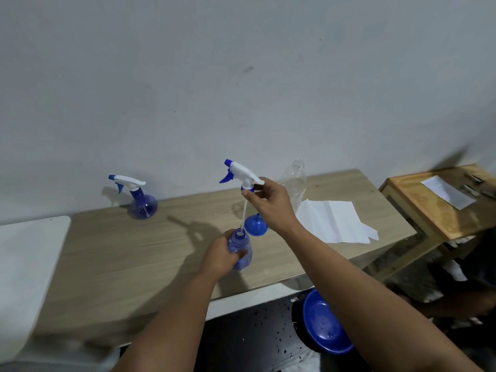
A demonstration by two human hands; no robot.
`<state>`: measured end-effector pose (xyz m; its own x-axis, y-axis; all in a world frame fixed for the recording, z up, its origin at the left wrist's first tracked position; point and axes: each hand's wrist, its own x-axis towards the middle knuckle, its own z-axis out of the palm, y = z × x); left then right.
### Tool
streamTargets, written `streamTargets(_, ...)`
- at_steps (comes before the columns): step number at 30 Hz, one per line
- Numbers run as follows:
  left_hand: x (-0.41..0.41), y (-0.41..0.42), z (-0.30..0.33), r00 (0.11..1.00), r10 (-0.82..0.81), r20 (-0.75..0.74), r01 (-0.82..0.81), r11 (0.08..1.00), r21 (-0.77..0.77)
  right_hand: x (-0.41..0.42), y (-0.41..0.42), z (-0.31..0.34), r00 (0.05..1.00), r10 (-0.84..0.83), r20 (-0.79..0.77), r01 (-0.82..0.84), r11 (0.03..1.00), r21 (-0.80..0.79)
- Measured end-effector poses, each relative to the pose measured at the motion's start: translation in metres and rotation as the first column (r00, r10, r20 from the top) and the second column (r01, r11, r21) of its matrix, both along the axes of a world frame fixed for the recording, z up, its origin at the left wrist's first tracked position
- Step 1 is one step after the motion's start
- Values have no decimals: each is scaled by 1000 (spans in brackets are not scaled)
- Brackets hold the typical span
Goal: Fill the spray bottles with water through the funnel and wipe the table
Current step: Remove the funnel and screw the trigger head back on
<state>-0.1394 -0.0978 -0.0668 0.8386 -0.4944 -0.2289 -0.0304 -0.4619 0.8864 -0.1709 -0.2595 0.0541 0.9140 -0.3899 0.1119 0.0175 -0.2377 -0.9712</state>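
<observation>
Right grip (264, 196) pinches the spray head (241, 171), dip tube (243, 217) upright, tip in the bottle (240, 249) mouth directly below; left grip (220, 257) clasps that bottle

Head-worn view, downward over table (134, 253)

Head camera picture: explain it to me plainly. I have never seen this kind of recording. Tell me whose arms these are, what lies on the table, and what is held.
There is no machine: a person wears a camera on the head, looking down at their own arms. The left hand grips a blue bottle standing on the wooden table. The right hand pinches its spray head, lifted above the open neck with the tube tip still inside. Also on the table: a blue funnel, a second spray bottle, a clear plastic bottle and white paper.
</observation>
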Motion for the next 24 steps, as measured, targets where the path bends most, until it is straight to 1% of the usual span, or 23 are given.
streamTargets(2,0,0,-1,1000,5,6,-5,1000,2,-2,1,-14,997,32,-69,-32,999,5)
streamTargets(6,1,0,-2,1000,10,19,-10,1000,6,-10,3,-46,978,122,-171,-131,991,-40)
streamTargets(10,1,2,-6,1000,13,12,-13,1000,9,-18,4,-74,955,138,-261,-175,977,-125)
streamTargets(12,-1,2,-4,1000,19,19,-19,1000,9,-22,4,-84,954,144,-261,-185,973,-138)
streamTargets(16,-4,1,0,999,26,21,-26,1000,5,-25,8,-90,967,115,-226,-153,976,-157)
streamTargets(20,-4,1,-2,999,35,26,-36,999,21,-25,11,-93,972,72,-224,-129,959,-251)
streamTargets(22,-4,1,-3,999,33,15,-34,999,12,-23,9,-89,965,85,-247,-156,947,-282)
streamTargets(24,-4,2,-4,999,34,1,-34,999,4,-21,4,-83,943,147,-298,-236,928,-290)
